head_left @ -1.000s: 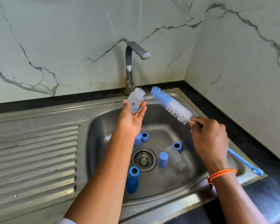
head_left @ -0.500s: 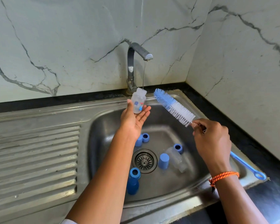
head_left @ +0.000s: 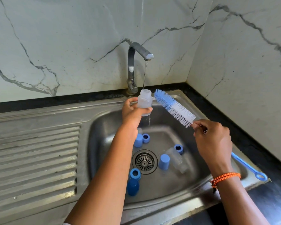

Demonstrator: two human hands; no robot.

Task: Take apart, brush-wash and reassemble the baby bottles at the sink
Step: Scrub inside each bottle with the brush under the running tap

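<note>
My left hand grips a small clear bottle body upright under the tap. A thin stream of water falls into its open mouth and water spills off its base. My right hand holds the blue and white bottle brush by its wire just below the bristles. The brush tip sits beside the bottle's neck, outside it. The blue handle sticks out behind my wrist.
In the steel sink basin lie several blue caps and rings around the drain, plus another clear bottle on its side. A ribbed drainboard is at the left. Marble walls close the back and right.
My left hand has turned the bottle upright, mouth under the stream, and closed its fingers around it. The brush has stayed beside it.
</note>
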